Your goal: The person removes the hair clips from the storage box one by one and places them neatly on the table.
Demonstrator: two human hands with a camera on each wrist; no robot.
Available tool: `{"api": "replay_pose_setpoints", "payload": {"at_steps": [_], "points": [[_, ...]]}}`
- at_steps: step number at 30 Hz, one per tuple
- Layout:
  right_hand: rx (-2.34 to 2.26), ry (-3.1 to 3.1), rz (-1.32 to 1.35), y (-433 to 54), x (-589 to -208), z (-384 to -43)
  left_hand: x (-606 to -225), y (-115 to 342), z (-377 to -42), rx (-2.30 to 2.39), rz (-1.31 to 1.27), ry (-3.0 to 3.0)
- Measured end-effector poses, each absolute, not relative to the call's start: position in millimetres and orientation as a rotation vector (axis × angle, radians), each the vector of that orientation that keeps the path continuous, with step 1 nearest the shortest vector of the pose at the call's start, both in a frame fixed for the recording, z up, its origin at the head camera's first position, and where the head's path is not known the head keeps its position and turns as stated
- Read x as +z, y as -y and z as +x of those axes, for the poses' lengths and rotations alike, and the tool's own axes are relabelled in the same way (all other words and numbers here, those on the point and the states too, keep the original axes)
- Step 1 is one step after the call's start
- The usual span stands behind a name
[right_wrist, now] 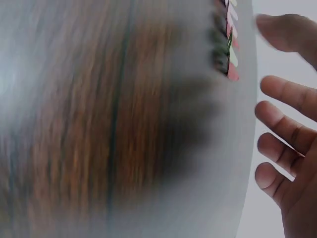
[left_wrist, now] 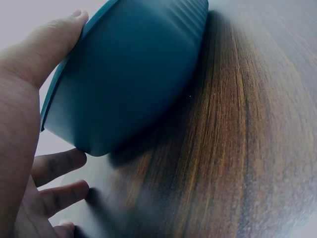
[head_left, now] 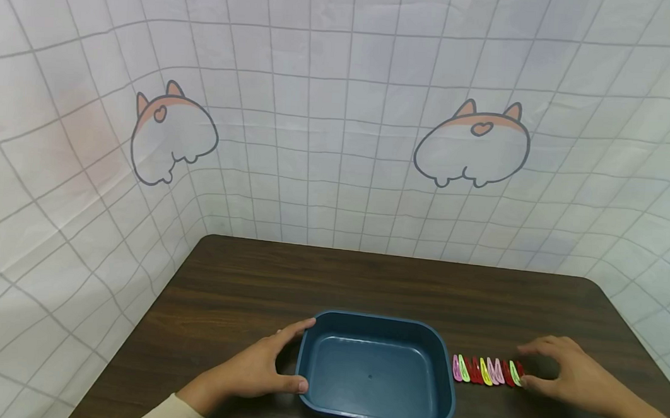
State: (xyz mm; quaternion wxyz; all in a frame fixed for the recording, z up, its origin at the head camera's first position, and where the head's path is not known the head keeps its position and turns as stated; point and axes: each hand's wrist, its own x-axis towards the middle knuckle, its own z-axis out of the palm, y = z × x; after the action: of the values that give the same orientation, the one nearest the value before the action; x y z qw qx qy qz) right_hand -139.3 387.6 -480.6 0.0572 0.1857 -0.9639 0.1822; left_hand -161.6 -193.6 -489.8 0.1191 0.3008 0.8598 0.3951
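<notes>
A blue plastic basin [head_left: 370, 378] with rounded corners sits on the dark wood-grain table, its inside bare. My left hand [head_left: 267, 363] is spread against its left side, thumb and index finger at the rim. In the left wrist view the thumb [left_wrist: 59, 37] lies along the rim and the other fingers stretch out below. To the right of the basin runs a row of several hair clips [head_left: 487, 371] in pink, red, yellow and light green. At the row's right end is my right hand [head_left: 576, 373], thumb and fingers apart, thumb tip near the last light-green clip.
The table [head_left: 263, 268] has rounded far corners and a straight back edge. Behind and beside it hangs a white grid-patterned cloth [head_left: 324, 189] with cartoon animal drawings.
</notes>
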Motion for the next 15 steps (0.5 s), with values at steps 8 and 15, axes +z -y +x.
{"api": "replay_pose_setpoints", "payload": {"at_steps": [8, 15], "points": [[0.521, 2.797, 0.59, -366.6, -466.6, -136.4, -491.1, 193.7, -162.3, 1.145, 0.909, -2.514], [0.455, 2.726, 0.61, -344.8, -452.1, -131.9, -491.9, 195.4, -161.2, 1.158, 0.926, -2.515]]}}
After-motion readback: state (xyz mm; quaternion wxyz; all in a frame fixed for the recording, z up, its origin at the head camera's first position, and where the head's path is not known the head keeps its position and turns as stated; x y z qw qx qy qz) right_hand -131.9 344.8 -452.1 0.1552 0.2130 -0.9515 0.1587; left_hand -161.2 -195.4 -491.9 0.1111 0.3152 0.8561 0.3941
